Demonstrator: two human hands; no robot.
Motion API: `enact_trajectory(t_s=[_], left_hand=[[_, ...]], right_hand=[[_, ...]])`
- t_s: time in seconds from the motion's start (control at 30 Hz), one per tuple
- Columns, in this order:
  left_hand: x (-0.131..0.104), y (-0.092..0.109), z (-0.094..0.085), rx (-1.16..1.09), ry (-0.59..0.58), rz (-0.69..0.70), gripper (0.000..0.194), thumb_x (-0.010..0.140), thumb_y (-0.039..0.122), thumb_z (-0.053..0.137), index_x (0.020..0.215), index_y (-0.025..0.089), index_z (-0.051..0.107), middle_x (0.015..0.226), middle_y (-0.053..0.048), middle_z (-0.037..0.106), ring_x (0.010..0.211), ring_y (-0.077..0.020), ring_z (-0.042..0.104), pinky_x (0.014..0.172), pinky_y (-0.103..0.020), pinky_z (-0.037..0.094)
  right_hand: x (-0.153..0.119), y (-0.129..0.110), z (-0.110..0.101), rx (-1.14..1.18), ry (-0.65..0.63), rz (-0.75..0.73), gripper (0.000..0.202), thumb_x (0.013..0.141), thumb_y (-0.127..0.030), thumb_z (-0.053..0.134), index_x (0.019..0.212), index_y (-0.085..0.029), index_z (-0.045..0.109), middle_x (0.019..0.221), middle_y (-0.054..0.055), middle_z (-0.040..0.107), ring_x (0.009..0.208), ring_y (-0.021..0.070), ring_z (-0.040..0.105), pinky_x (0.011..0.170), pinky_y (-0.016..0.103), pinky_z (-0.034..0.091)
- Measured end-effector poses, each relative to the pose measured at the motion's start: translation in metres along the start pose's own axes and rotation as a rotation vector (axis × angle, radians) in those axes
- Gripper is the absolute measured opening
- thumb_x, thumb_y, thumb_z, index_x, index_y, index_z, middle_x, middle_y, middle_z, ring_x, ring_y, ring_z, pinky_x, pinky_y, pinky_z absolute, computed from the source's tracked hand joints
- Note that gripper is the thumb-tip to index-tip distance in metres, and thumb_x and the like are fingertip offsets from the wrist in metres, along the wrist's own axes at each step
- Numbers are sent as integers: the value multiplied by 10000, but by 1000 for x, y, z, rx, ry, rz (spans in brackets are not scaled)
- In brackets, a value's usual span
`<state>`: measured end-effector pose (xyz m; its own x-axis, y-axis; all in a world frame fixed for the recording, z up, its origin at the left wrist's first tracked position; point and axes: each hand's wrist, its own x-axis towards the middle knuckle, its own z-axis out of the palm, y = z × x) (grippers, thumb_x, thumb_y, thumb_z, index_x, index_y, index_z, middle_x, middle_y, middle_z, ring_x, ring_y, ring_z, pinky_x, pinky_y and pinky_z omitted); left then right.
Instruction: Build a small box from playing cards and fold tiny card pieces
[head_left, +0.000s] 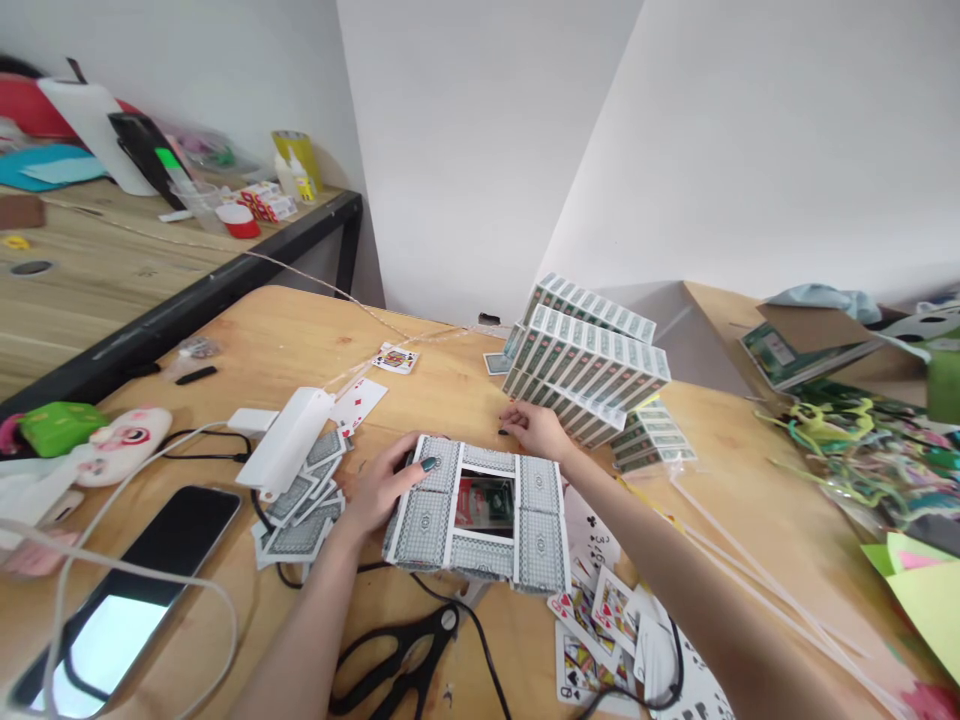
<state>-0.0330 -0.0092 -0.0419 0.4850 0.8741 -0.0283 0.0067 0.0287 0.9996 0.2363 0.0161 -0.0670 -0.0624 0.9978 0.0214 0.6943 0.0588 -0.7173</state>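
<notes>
My left hand [384, 484] grips the left side of a box built from playing cards [540, 515], its thumb on top. Patterned grey card backs cover the box, and a rectangular opening in its top shows red and green printing inside. Just beyond the box, my right hand [541, 430] is low over the table with its fingers curled together; whether something small is between them is hidden. Close to that hand stand stacked rows of card packs [589, 350]. Face-up playing cards [592, 625] lie partly under my right forearm, and face-down cards [304, 525] are left of the box.
Black scissors [405, 650] and a black cable lie at the front. To the left are a phone [131, 600], a white power strip [285, 440] and a plush toy [127, 445]. Tangled colourful strands [847, 440] lie at right. A side table [150, 265] holds bottles and boxes.
</notes>
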Motion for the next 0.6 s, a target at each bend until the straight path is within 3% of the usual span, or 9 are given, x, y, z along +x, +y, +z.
enact_trajectory(t_s=[0.13,0.27,0.4,0.47,0.53,0.6], left_hand=[[0,2,0,28,2,-6,421,783,363,525,1152,162,561,1108,-66,616,1007,-245,551,830,-303,435],[-1,4,1,37,-3,-20,428,779,373,527,1146,155,555,1124,-72,609,1037,-255,538,844,-307,429],[0,3,1,23,-10,-37,427,780,386,529,1139,157,554,1119,-72,612,1028,-253,544,810,-298,439],[0,2,0,23,-10,-35,427,775,387,535,1134,156,558,1109,-73,616,1020,-251,547,805,-296,439],[1,1,0,21,-7,-27,425,771,383,539,1127,153,563,1102,-73,619,1019,-251,548,806,-296,436],[1,0,0,20,-2,-17,423,771,378,536,1130,155,562,1110,-71,616,1031,-251,543,812,-294,434]], right_hand=[[5,-11,-12,-7,-26,5,108,708,-75,580,757,-161,623,711,25,679,660,142,641,647,251,498],[-10,-48,-42,167,-50,-90,110,776,-161,542,863,-166,608,834,40,665,765,137,625,704,260,491],[-44,-100,-61,198,-323,-232,137,782,-160,541,884,-193,626,849,17,668,716,116,602,663,241,480],[-53,-112,-62,130,-425,-281,191,783,-123,513,877,-208,655,854,10,683,731,116,606,682,245,477],[-50,-106,-60,117,-381,-253,231,796,-116,483,886,-212,673,884,13,692,786,125,618,718,256,478],[-36,-87,-54,135,-219,-148,228,804,-132,479,889,-197,680,903,28,694,786,131,627,689,250,485]])
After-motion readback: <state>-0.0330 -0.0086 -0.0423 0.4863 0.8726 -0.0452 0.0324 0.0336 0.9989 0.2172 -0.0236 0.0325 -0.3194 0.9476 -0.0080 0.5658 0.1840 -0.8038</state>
